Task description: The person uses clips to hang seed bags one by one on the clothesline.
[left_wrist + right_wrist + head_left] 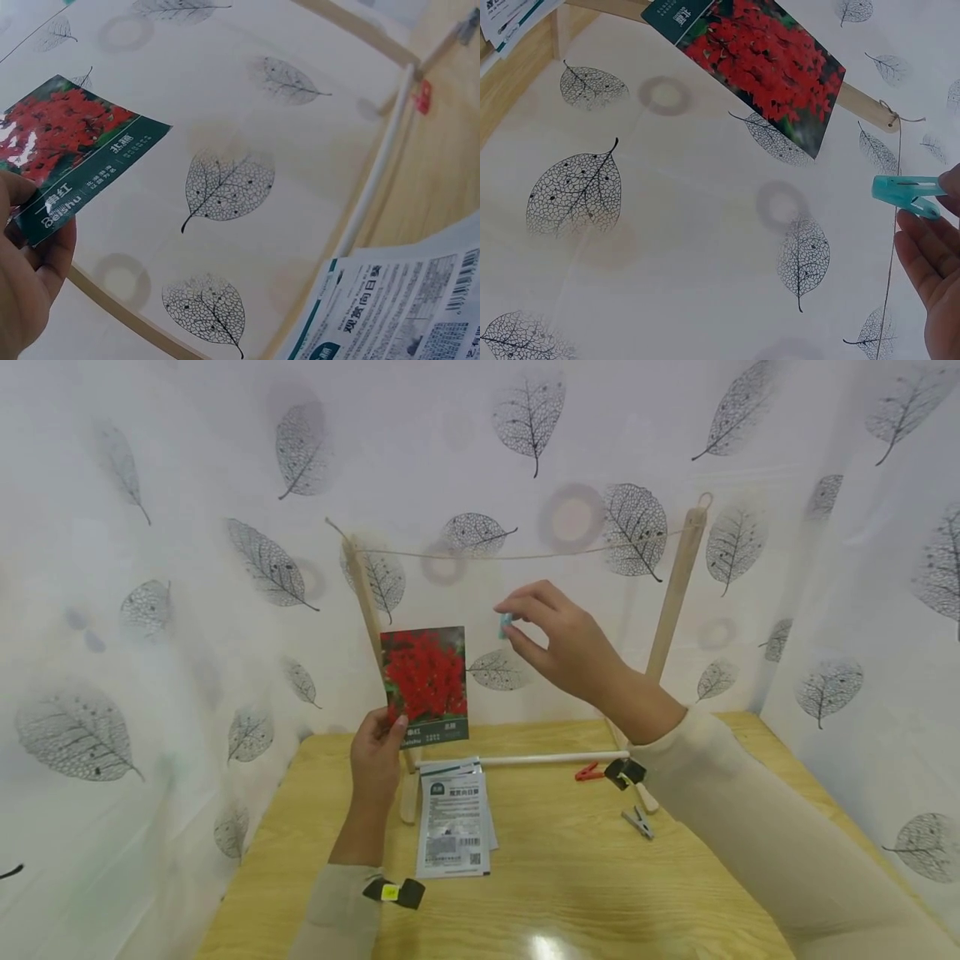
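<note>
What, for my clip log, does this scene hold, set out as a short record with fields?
left hand: holds red-flower seed packet
right hand: pinches turquoise clothespin
wooden posts: twine strung between them near their tops, white rod low between them
wood-grain table: overlapping printed packets, red clip, gray clip
behind: leaf-print backdrop

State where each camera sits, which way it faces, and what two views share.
Head: worn on the head, facing forward and down over the table; the left hand and right hand show, with sleeves.
Left wrist: on that wrist, facing the flower packet and printed packets; the left hand shows at left.
Right wrist: on that wrist, facing the blue clip; the right hand shows at the right edge.
Both wrist views share the flower packet and leaf-patterned backdrop.
</note>
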Tool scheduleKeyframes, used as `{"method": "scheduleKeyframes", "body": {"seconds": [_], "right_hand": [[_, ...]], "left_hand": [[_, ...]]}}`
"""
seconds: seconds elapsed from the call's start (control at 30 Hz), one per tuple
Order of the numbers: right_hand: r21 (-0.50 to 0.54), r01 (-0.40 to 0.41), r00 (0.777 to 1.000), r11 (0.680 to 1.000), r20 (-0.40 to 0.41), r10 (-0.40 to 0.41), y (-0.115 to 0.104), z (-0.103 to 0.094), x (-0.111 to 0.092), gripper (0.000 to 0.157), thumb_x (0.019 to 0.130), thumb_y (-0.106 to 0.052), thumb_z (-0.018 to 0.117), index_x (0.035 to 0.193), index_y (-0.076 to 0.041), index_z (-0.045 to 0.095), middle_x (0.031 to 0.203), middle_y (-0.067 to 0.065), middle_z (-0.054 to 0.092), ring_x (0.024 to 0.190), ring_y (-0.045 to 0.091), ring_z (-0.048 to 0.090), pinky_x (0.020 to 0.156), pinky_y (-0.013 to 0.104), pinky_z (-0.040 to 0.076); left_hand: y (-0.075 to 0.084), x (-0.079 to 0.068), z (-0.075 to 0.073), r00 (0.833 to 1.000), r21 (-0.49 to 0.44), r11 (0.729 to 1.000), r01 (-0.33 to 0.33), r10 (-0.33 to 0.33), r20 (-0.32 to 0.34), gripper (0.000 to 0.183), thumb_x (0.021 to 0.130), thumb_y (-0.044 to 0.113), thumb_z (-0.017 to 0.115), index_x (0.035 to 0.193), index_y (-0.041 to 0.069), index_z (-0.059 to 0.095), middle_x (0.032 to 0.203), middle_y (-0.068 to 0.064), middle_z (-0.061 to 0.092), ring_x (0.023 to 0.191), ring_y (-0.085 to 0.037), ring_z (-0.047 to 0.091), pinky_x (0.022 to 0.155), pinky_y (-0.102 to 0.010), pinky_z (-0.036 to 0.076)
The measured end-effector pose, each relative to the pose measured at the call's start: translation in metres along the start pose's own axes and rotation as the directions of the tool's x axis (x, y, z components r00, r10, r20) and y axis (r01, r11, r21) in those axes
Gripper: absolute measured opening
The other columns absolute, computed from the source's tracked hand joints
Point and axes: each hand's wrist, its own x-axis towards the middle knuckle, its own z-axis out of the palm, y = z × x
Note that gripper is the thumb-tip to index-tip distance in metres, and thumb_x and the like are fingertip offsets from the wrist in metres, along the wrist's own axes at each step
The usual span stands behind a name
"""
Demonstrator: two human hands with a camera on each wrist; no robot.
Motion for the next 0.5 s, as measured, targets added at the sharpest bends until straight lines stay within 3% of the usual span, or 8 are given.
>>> {"method": "scheduleKeyframes", "body": {"seconds": [0.23,0.5], "right_hand": [[-0.008,0.016,1.000,1.000,-0.019,-0.016,0.001,-0.001,0.008,0.024,0.096,-0.011,0.069,0.119,-0.005,0.068,0.119,0.013,0.064,0.102,0.023,0.066,0.085,0.035,0.058],[-0.002,0.018,0.999,1.000,-0.026,-0.019,0.001,0.001,0.021,0.024,0.097,-0.012,0.068,0.119,-0.004,0.069,0.120,0.013,0.064,0.102,0.023,0.065,0.088,0.034,0.057]], "left_hand": [[0.001,0.005,0.002,1.000,-0.009,1.000,-0.003,0.003,0.001,0.024,0.097,0.003,0.064,0.115,-0.012,0.061,0.098,0.006,0.068,0.096,-0.004,0.065,0.086,-0.015,0.053],[0.001,0.007,0.002,0.998,0.035,0.997,0.063,-0.063,0.004,0.021,0.098,0.008,0.063,0.115,-0.005,0.063,0.105,-0.001,0.068,0.097,-0.006,0.065,0.087,-0.016,0.053]]}}
